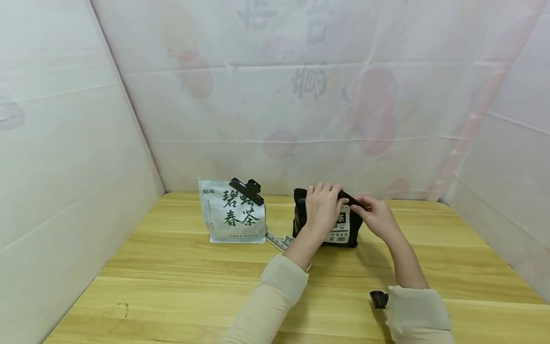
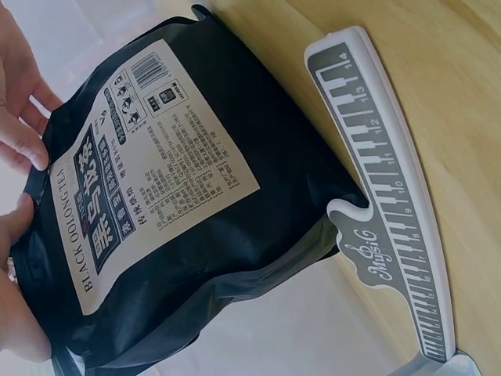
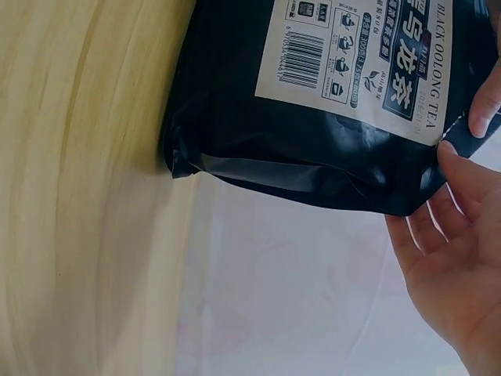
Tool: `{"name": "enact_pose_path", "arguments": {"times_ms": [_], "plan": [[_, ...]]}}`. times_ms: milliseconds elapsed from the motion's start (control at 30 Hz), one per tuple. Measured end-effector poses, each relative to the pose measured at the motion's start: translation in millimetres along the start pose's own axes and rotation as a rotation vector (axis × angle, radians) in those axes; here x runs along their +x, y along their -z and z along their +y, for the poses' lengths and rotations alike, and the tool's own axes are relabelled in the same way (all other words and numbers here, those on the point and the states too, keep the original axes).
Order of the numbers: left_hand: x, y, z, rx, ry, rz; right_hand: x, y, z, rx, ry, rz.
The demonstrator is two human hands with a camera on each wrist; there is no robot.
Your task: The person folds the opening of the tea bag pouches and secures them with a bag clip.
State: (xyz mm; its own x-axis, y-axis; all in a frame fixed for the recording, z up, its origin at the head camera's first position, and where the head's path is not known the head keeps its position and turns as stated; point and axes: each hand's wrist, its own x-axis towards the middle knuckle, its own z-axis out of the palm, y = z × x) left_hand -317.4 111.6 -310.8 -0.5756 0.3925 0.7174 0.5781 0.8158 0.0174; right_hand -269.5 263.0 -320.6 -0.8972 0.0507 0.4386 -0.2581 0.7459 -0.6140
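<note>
A black bag of oolong tea (image 1: 353, 236) with a cream label stands upright on the table. Its top edge is folded over. My right hand (image 1: 380, 217) pinches the top right corner, thumb in front and fingers behind, as the right wrist view shows. Across the top left part lies my left hand (image 1: 322, 206), its thumb on the front and its fingers over the fold, gripping the edge. In the left wrist view the bag's printed label (image 2: 156, 157) faces the camera. A piano-key ruler (image 2: 391, 188) marked "Music" lies beside the bag's base, partly hidden by the left forearm in the head view.
To the left stands a pale blue tea bag (image 1: 219, 224) with a black bulldog clip (image 1: 248, 189) across its top right corner. A small black object (image 1: 379, 299) lies by the right sleeve. Fabric walls enclose the wooden table (image 1: 180, 286) at the back and sides.
</note>
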Motion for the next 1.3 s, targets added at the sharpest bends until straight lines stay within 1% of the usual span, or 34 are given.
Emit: {"name": "enact_pose_path", "arguments": {"times_ms": [100, 233, 400, 500, 600, 667, 767, 900, 1100, 1200, 1300], "plan": [[0.2, -0.9, 1.2, 0.006, 0.019, 0.006, 0.4, -0.8, 0.0, -0.013, 0.010, 0.007], [-0.2, -2.5, 2.1, 0.003, 0.031, 0.031, 0.5, -1.5, 0.0, -0.025, 0.012, 0.014], [-0.8, -4.1, 1.5, -0.026, 0.028, 0.060, 0.8, -1.7, 0.5, -0.031, 0.007, 0.011], [-0.6, -3.3, 0.4, -0.022, 0.017, 0.045, 1.0, -0.4, 1.3, -0.020, 0.008, -0.002], [0.3, -1.7, -1.3, -0.018, 0.006, 0.009, 0.3, 2.6, 3.2, 0.000, 0.004, -0.036], [0.9, -0.7, -2.0, -0.025, 0.000, -0.011, -0.7, 5.4, 5.3, 0.007, -0.006, -0.062], [1.1, 0.6, -2.5, -0.041, -0.009, -0.032, -2.6, 8.7, 8.5, 0.005, -0.017, -0.078], [0.4, 1.8, -1.9, -0.035, -0.012, -0.050, -3.2, 8.9, 11.6, 0.001, -0.016, -0.051], [0.2, 1.4, -1.0, -0.016, -0.006, -0.049, -2.2, 4.5, 10.7, -0.026, -0.034, 0.019], [0.2, 1.4, -1.0, -0.014, -0.007, -0.045, -2.3, 3.9, 10.6, -0.029, -0.051, 0.024], [0.6, 1.1, -1.3, -0.019, -0.007, -0.039, -2.1, 4.9, 11.7, -0.025, -0.040, 0.011]]}}
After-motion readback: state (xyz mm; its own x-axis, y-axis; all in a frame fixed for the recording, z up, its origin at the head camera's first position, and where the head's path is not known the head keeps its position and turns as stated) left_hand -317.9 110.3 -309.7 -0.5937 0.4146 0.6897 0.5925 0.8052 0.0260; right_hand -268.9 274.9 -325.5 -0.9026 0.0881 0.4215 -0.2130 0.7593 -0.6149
